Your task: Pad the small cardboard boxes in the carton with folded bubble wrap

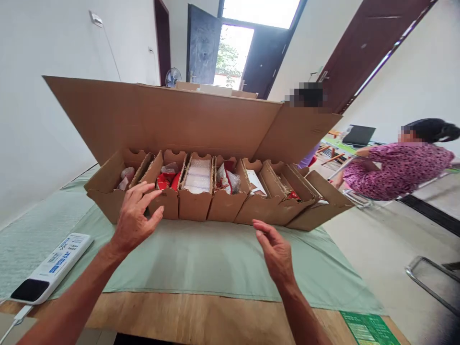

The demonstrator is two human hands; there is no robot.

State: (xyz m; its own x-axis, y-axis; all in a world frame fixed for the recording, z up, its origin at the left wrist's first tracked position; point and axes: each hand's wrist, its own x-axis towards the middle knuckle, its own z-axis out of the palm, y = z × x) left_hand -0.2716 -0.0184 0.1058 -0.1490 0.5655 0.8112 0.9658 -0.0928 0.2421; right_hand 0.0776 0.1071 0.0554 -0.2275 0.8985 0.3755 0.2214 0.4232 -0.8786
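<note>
A row of several small open cardboard boxes [194,203] stands on a green cloth [201,261], backed by a big raised cardboard flap [172,120]. The boxes hold red and white packets and clear wrapped items. My left hand [134,218] hovers just in front of the left boxes, fingers spread, holding nothing. My right hand [275,249] floats over the cloth in front of the right boxes, fingers loosely extended and empty.
A white power bank [50,268] with a cable lies at the left on the cloth. The wooden table edge [201,316] runs along the front. A seated person in a purple patterned top [395,167] is at the right. A metal chair frame [431,282] stands lower right.
</note>
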